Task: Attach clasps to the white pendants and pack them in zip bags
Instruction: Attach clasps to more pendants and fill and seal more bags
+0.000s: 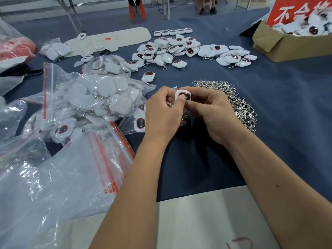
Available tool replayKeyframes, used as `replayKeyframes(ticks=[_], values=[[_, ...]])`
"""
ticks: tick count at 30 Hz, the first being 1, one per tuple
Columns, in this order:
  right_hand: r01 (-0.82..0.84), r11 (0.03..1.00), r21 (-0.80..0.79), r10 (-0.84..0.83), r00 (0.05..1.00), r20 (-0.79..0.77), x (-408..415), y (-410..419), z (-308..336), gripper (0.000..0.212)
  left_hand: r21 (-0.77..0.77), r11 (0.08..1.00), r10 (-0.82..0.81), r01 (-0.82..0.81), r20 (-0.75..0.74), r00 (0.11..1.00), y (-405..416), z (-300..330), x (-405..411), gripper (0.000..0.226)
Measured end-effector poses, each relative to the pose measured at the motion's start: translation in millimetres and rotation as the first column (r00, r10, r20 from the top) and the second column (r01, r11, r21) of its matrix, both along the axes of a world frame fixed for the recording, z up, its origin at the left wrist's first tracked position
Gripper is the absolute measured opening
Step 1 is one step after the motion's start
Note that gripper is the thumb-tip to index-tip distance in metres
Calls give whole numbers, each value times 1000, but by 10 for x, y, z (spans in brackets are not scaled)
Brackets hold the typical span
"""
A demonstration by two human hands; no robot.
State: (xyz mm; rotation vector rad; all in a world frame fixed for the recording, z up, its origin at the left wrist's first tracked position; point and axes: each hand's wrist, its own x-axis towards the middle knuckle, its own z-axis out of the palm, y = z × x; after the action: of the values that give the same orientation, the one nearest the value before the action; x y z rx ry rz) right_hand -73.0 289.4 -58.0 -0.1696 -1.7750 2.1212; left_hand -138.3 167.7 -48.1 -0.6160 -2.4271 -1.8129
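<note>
A white pendant (182,95) with a dark red-ringed face is pinched between my left hand (162,116) and my right hand (209,112) above the blue table. A metal clasp (186,117) hangs below it between my palms, partly hidden. A heap of silver clasps (239,103) lies just right of my right hand. One loose pendant (148,76) lies beyond my hands. A pile of pendants (181,51) with clasps spreads across the far middle. Filled zip bags (100,97) sit to the left.
A stack of flat zip bags (100,159) with red strips lies at the near left. A cardboard box (280,45) of pendants stands at the far right under a red sign. A white board (111,40) lies at the back, another (197,221) at the near edge.
</note>
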Motion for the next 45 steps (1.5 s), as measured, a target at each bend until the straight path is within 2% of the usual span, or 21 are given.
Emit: replayKeyframes(ticks=[6,11,14,17,22,26,31,34,36,40,45], values=[[17,999,39,-17,1000,-7,-16,-9,-3,29,140,990,-20,13,48,999,-16,63,55,15],[10,991,132,-12,1000,13,-30,-47,-32,10,230,973,7,-15,33,999,-28,80,45,13],[66,992,106,-65,998,-16,-30,-58,-19,4,221,975,-20,21,-9,1000,-5,73,58,12],[112,992,54,-110,993,-31,-22,-50,-1,9,154,988,3,8,-74,997,17,68,61,17],[153,985,81,-155,988,23,-40,-40,-26,12,87,996,43,-30,-148,988,28,-14,44,19],[171,985,31,-172,985,27,-41,-27,-20,11,-120,979,136,-163,-205,969,8,-78,15,11],[179,983,27,-180,983,24,-47,-16,-34,10,-237,950,147,-202,-232,962,-9,-30,57,37],[183,983,22,-183,983,13,-49,-12,-31,9,-321,923,133,-213,-253,958,-10,-14,69,32],[194,980,35,-194,981,1,-49,-11,-36,4,-336,916,137,-218,-251,958,-13,-10,72,24],[224,973,55,-225,974,16,-55,-7,-50,5,-360,903,147,-233,-252,957,-7,28,107,28],[246,968,55,-248,968,25,-76,-2,-63,6,-365,905,140,-219,-231,963,-28,30,88,15]])
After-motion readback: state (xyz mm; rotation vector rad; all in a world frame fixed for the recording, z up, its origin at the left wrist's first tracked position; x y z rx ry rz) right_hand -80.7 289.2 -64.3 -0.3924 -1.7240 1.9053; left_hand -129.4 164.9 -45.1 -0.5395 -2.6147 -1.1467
